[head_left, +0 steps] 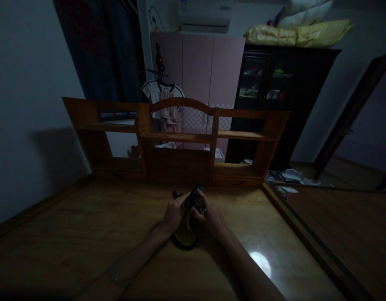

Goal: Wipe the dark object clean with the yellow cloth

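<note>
Near the middle of the desk (133,217), both hands are closed on a dark item with a yellow-green, rounded lower part (185,235), somewhat like a sandal or shoe; the dim light hides its exact kind. My left hand (174,214) grips it from the left side. From the right, my right hand (211,215) has its fingers over the dark upper part (197,200), thumb pressed inward. A small dark piece (176,195) shows just beyond my left hand; whether it belongs to the same item, I cannot tell.
A wooden shelf unit (180,137) stands along the desk's far edge. At right, a raised wooden edge (299,225) borders a lower brown surface (346,221). Behind are a pink wardrobe (197,71), a black cabinet (283,113) and hanging clothes (167,100). A wall rises at left.
</note>
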Motion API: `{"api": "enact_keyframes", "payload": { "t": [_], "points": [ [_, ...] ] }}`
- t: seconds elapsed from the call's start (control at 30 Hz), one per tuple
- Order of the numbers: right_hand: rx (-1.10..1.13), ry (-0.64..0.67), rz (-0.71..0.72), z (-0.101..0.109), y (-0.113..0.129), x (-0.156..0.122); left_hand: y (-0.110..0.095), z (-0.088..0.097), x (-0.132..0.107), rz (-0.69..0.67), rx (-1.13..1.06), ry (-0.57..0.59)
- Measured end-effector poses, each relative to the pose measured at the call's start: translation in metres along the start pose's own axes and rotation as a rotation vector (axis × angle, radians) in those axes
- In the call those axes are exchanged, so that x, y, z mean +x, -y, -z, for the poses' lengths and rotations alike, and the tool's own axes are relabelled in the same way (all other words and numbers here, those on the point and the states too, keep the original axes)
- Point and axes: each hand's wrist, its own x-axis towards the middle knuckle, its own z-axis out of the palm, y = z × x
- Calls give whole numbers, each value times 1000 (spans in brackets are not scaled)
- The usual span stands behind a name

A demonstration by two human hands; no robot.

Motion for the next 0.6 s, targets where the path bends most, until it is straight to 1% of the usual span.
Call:
{"api": "enact_keyframes", "payload": {
  "t": [0.23, 0.33, 0.43, 0.53, 0.6],
  "points": [
    [48, -1, 7, 6, 8, -1, 7, 4, -2, -52, 2, 19],
    [16, -27, 17, 5, 8, -1, 7, 3, 0, -53, -2, 15],
    [-35, -87, -6, 0, 6, -1, 1, 2, 3, -49, -9, 35],
    [-32, -171, -50, -4, 4, -1, -12, 0, 6, -25, -51, 95],
    [-7, -203, -80, -4, 2, 0, -20, -3, 8, 4, -95, 117]
  ]
}}
